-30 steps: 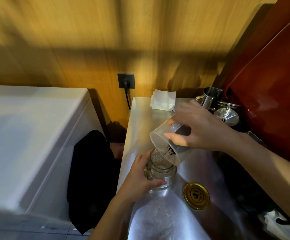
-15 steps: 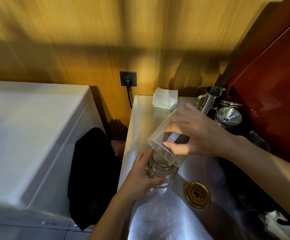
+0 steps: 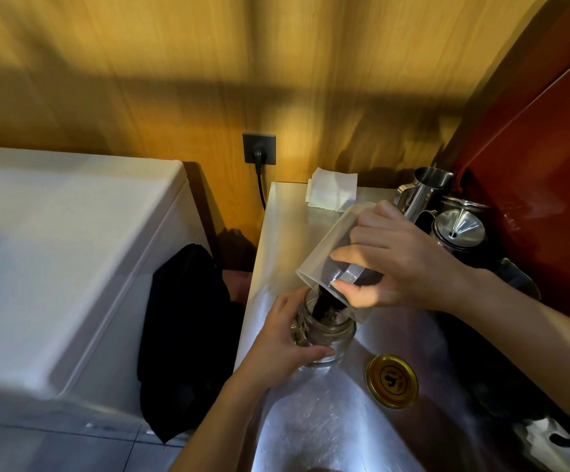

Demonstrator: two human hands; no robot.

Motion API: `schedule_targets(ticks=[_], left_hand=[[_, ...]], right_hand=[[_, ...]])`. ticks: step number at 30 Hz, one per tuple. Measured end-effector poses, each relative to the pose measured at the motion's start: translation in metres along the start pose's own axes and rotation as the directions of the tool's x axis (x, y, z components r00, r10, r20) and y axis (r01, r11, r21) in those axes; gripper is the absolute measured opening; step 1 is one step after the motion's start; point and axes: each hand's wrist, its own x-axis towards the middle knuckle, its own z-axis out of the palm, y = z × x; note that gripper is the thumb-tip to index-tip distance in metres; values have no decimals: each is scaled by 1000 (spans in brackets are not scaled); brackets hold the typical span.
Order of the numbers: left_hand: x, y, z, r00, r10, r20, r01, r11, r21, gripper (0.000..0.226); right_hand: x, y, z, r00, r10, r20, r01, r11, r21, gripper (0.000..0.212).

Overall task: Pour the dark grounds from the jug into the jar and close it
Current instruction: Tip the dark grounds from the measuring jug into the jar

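My right hand grips a clear plastic jug by its handle and holds it tipped steeply, mouth down over the jar. Dark grounds stream from the jug's lip into a glass jar that stands upright on the steel counter. My left hand wraps around the jar's left side. A gold screw lid lies flat on the counter to the right of the jar, apart from it.
Steel pitchers and a funnel crowd the counter's back right by a red panel. White paper lies at the back edge. A dark cloth hangs between the counter and a white appliance. A plugged wall socket sits above.
The jug has been tipped further, and the grounds now flow in a thick stream into the jar. Both hands keep their hold.
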Motion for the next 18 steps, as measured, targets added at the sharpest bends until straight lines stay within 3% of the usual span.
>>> schedule_targets(ticks=[18], left_hand=[[-1, 4, 1, 1000, -7, -7, 7, 1000, 1, 80]], right_hand=[[-1, 3, 8, 988, -109, -112, 106, 994, -26, 29]])
